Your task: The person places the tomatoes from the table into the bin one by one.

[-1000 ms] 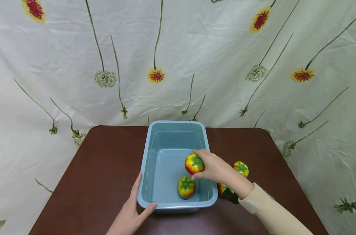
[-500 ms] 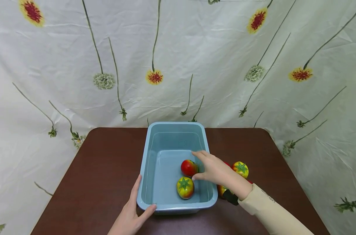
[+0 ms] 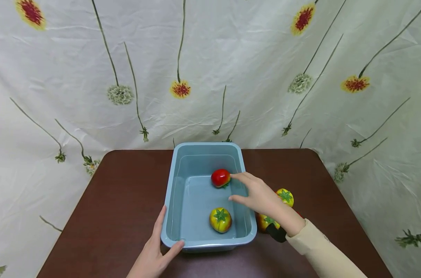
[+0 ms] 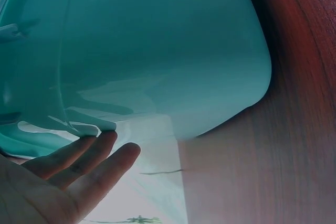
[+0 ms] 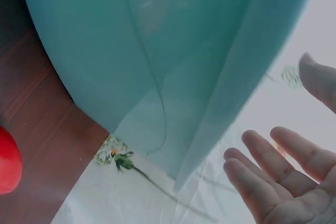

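A red tomato (image 3: pixel 220 178) with a little yellow lies on its side toward the far right of the blue basin (image 3: pixel 173 170). Nearer me in the basin sits a yellow-and-red tomato (image 3: pixel 220 220), green star-shaped leaves up. My right hand (image 3: pixel 262 195) reaches over the basin's right rim, thumb and fingers spread, fingertips right by the red tomato's side. In the right wrist view this hand holds nothing. My left hand (image 3: pixel 151 247) rests at the near left corner, thumb on the front rim. The left wrist view shows its fingers (image 4: pixel 89 163) nearly straight against the basin's outside.
On the brown table (image 3: pixel 134 185), right of the basin, lie a yellow-red tomato (image 3: pixel 285 197) and another tomato (image 3: pixel 264 222), partly behind my right forearm. A red round thing (image 5: pixel 8 161) shows in the right wrist view. A flower-patterned white cloth (image 3: pixel 203 58) hangs behind the table.
My right hand has let go of the tomato, which has rolled red side up to the far part of the basin. My left hand has stayed at the corner.
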A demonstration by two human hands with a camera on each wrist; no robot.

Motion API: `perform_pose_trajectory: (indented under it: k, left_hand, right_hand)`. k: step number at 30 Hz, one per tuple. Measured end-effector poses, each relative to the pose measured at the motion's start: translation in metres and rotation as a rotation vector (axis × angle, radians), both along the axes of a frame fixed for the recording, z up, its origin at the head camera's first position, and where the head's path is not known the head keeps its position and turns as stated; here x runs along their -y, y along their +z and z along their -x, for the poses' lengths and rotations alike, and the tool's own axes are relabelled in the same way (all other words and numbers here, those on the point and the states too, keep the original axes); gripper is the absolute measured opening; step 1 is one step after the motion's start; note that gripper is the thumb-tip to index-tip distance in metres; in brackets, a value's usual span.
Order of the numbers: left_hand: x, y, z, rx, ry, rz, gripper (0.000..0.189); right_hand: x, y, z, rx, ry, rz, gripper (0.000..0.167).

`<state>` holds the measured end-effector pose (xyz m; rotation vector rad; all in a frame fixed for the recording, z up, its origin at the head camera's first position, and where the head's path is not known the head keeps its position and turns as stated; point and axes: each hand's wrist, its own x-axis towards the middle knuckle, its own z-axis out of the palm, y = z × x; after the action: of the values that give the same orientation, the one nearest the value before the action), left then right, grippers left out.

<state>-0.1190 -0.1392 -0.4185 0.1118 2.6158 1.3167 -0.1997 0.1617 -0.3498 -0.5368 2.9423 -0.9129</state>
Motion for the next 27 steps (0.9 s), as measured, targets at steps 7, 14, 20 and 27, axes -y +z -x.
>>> perform_pose_trajectory:
  k: [7, 14, 20, 27]
  left_hand:
    - [-0.001, -0.002, 0.000, -0.038, -0.005, 0.012, 0.103]
    - [-0.001, -0.002, 0.000, -0.005, 0.007, 0.021, 0.105]
    - [-0.001, -0.002, 0.000, -0.011, 0.005, 0.024, 0.105]
    - [-0.002, -0.002, 0.000, -0.023, 0.014, 0.030, 0.104]
  right_hand:
    - [-0.030, 0.000, -0.004, -0.049, -0.095, 0.146, 0.057]
    - [-0.059, -0.015, -0.010, -0.032, -0.217, 0.175, 0.056]
    - [-0.086, -0.036, -0.024, -0.006, -0.337, 0.154, 0.055]
    - [-0.112, -0.062, -0.046, 0.094, -0.468, 0.128, 0.061]
